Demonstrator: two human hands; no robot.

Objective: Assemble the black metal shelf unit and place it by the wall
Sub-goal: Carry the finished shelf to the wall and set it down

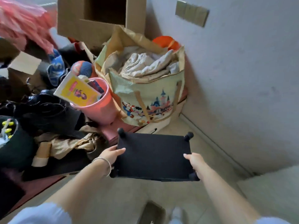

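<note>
Both hands hold a black rectangular metal shelf unit (pixel 153 156) by its short sides, above the pale tiled floor (pixel 191 196) near the grey wall (pixel 242 78). The left hand (pixel 111 153) grips the left edge, thumb lying on the top panel and the other fingers curled beneath. The right hand (pixel 195 160) clamps the right edge the same way, though its lower fingers are hidden. Round black knobs stand at the shelf's corners. Just beyond it sit a cream cartoon-printed fabric bag (pixel 145 101) stuffed with bedding and a pink plastic bucket (pixel 98 105).
</note>
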